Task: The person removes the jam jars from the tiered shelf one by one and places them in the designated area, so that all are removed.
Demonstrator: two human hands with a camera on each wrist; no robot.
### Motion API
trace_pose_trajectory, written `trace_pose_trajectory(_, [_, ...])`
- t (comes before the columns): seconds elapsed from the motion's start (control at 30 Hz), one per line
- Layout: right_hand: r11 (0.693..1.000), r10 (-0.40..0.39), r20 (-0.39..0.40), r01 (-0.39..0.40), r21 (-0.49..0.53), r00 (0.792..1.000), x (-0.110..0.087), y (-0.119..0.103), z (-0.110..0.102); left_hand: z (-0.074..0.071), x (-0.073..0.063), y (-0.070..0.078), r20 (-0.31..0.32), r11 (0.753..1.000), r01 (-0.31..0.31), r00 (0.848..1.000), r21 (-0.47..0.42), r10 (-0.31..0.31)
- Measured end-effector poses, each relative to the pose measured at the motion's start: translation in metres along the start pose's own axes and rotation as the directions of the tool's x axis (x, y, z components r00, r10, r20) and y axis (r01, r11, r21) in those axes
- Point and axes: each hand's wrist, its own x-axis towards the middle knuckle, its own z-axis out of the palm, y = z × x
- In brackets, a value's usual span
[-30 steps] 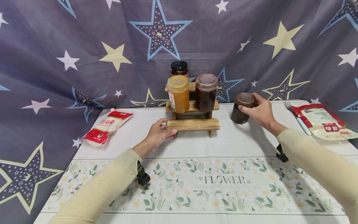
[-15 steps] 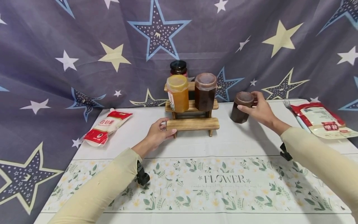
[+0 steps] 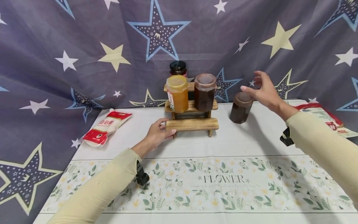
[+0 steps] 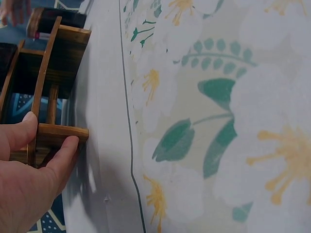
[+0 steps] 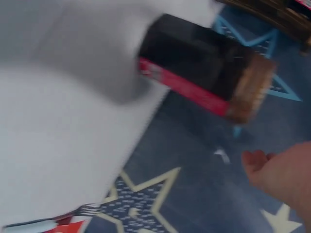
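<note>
We had the left hand [image 3: 157,133] pinching the left end of the wooden rack [image 3: 193,124], on its lowest step, and we judged that grip to be the main risk: a tug or a lift there could have rocked the whole stand. The amber jar [image 3: 179,99] and the darker jar [image 3: 204,99] stood side by side on the middle step, tall for such a narrow ledge, so a jolt might have tipped either one; the black-lidded jar [image 3: 178,67] sat higher, behind the amber one, and would likely have gone too. Right hand [image 3: 265,91]: thumb and fingers apart, nothing held, raised just beside the top of the loose dark jar [image 3: 241,109]. We saw that jar upright on the counter [image 3: 223,144], right of the rack, and the right wrist view showed a gap between it and the hand. Its likely trouble was a knock: a careless swing of the thumb across the rim could have toppled it. The forearm also passed over the red-and-cream packet [image 3: 318,113], so we thought a dropped sleeve might have dragged that.
</note>
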Motion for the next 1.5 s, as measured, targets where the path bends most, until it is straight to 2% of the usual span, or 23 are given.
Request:
trace_pose_trajectory(0.17, [0.999, -0.01, 0.004, 0.01, 0.047, 1.0, 0.018, -0.04, -0.001, 0.001, 0.001, -0.001, 0.002, 1.0, 0.0, 1.0, 0.002, 0.0])
trace_pose_trajectory(0.33, [0.997, -0.012, 0.049, 0.009, 0.07, 0.999, 0.035, -0.085, 0.004, 0.001, 0.002, -0.001, 0.001, 1.0, 0.0, 1.0, 0.002, 0.0])
trace_pose_trajectory(0.47, [0.998, -0.028, 0.097, 0.022, 0.059, 0.995, 0.045, -0.117, 0.015, 0.001, 0.002, -0.001, -0.005, 1.0, 0.002, 1.0, 0.003, -0.002])
trace_pose_trajectory(0.63, [0.998, -0.062, 0.166, 0.061, 0.013, 0.984, 0.051, -0.147, 0.037, 0.001, 0.003, 0.0, 0.0, 1.0, 0.003, 1.0, 0.004, -0.003])
trace_pose_trajectory(0.8, [0.996, -0.067, 0.239, 0.079, -0.041, 0.969, 0.056, -0.165, 0.06, 0.0, 0.003, 0.0, -0.005, 1.0, 0.006, 1.0, 0.008, -0.006])
trace_pose_trajectory(0.97, [0.993, -0.014, 0.293, 0.049, -0.111, 0.956, 0.064, -0.179, 0.078, 0.0, 0.002, 0.0, -0.004, 1.0, 0.007, 1.0, 0.009, -0.007])
trace_pose_trajectory(1.17, [0.991, 0.045, 0.321, -0.001, -0.134, 0.946, 0.074, -0.193, 0.094, 0.001, 0.001, -0.002, -0.008, 1.0, -0.001, 1.0, 0.007, 0.001])
trace_pose_trajectory(1.4, [0.97, 0.126, 0.377, -0.034, -0.241, 0.918, 0.08, -0.204, 0.111, 0.003, -0.002, -0.004, -0.01, 1.0, 0.003, 1.0, 0.016, -0.003])
trace_pose_trajectory(1.5, [0.969, 0.143, 0.406, -0.044, -0.244, 0.903, 0.079, -0.208, 0.116, 0.004, -0.005, -0.002, -0.015, 1.0, 0.001, 1.0, 0.02, 0.0])
